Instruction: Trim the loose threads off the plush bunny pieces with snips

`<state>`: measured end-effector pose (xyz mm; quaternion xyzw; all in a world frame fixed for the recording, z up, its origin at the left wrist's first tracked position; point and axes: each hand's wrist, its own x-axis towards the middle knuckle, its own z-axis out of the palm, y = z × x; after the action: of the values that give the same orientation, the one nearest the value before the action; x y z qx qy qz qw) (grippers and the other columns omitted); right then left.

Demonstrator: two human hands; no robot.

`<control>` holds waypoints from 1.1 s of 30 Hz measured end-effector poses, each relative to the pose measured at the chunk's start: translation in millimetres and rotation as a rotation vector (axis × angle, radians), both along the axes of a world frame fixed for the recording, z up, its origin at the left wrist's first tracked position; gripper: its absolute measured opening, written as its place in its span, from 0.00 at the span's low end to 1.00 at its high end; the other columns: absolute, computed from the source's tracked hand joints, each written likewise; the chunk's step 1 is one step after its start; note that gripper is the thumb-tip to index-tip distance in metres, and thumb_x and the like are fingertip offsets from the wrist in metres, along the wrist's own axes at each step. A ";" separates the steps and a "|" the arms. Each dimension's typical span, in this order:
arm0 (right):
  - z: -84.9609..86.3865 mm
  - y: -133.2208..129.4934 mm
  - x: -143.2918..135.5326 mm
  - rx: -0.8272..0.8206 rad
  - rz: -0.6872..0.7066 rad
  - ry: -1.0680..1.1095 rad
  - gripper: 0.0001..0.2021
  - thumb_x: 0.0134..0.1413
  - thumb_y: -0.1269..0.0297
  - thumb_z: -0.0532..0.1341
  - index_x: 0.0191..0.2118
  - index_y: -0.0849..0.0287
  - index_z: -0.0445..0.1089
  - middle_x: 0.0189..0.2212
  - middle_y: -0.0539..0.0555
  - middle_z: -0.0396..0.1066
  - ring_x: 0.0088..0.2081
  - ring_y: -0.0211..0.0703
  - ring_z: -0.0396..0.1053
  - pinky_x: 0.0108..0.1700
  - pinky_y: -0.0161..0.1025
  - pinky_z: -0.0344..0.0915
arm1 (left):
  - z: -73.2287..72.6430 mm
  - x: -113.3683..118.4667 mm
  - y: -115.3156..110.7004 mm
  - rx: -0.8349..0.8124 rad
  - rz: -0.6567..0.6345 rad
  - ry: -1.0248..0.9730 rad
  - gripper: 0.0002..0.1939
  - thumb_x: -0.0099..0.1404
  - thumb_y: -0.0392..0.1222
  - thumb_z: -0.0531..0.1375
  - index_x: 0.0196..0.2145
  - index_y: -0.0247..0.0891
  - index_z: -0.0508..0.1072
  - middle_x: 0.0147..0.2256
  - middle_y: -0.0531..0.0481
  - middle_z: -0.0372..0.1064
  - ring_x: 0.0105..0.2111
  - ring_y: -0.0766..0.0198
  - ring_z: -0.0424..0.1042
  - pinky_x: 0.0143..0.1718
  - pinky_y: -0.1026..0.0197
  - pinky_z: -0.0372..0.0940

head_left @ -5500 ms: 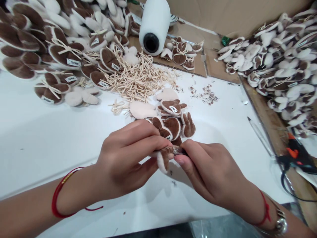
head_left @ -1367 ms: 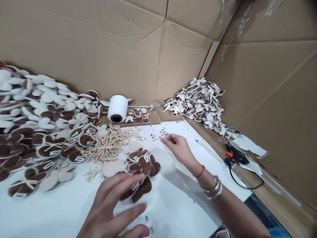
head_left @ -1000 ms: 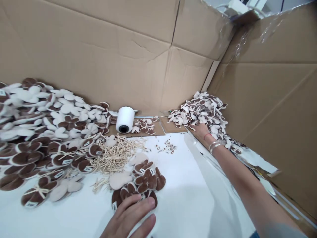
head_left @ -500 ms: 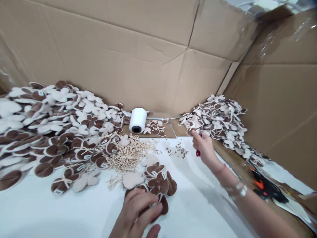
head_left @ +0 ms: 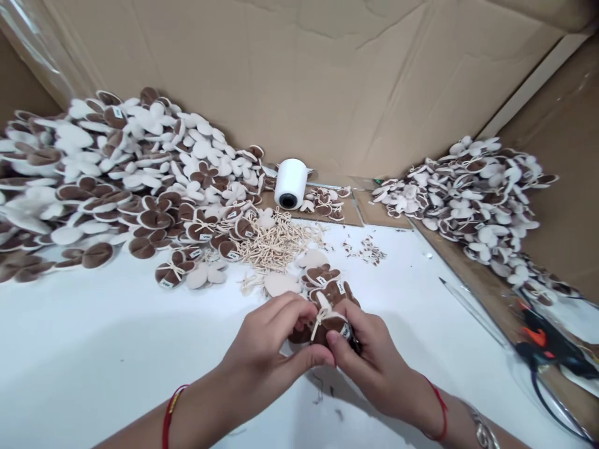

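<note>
White table point(head_left: 116, 349) runs from the left arm up to the left pile point(head_left: 154, 162), widest stretch of surface here. On the right it ends at a cardboard strip point(head_left: 437, 240); thin pointed tool point(head_left: 472, 310) lies near that edge, glue gun point(head_left: 555, 340) farther out with its black cable curving toward the bottom. Cardboard wall point(head_left: 281, 75) bounds the back, right pile point(head_left: 482, 193) sits in the corner. Ahead of the hands it's tight: loose bunnies point(head_left: 340, 290) just beyond the fingers, then tan bows point(head_left: 278, 243) and small scraps point(head_left: 367, 251), white spool point(head_left: 291, 178) behind. Held bunny point(head_left: 334, 323) is between both hands, near side of the loose ones: brown plush face, off-white rim, cream bow at the ear base, white label on the right side, one pale ear sticking up. Right hand point(head_left: 374, 355) closed on it, thumb on the face by the label, fingers behind. Left hand point(head_left: 276, 352) half curled, thumb and forefinger in a wide C at the bow side; can't tell if it's gripping. Bunny's back and lower part hidden by fingers. Dark bit by the right fingers unclear. Label print too small to read. Both forearms cut off at the bottom.
</note>
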<state>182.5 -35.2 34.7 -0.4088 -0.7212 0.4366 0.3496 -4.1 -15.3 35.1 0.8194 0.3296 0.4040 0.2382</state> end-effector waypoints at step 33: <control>26.9 1.2 8.0 -0.584 0.241 0.549 0.17 0.52 0.54 0.67 0.27 0.60 0.62 0.16 0.42 0.54 0.18 0.28 0.48 0.19 0.28 0.47 | 36.0 8.3 -12.0 -0.663 -0.225 -0.088 0.19 0.71 0.51 0.51 0.26 0.38 0.63 0.25 0.55 0.57 0.27 0.67 0.57 0.31 0.63 0.54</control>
<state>190.6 -33.9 61.6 -0.2718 -0.4900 0.7533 0.3444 4.2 -27.3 71.2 0.7106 0.3400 0.2811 0.5481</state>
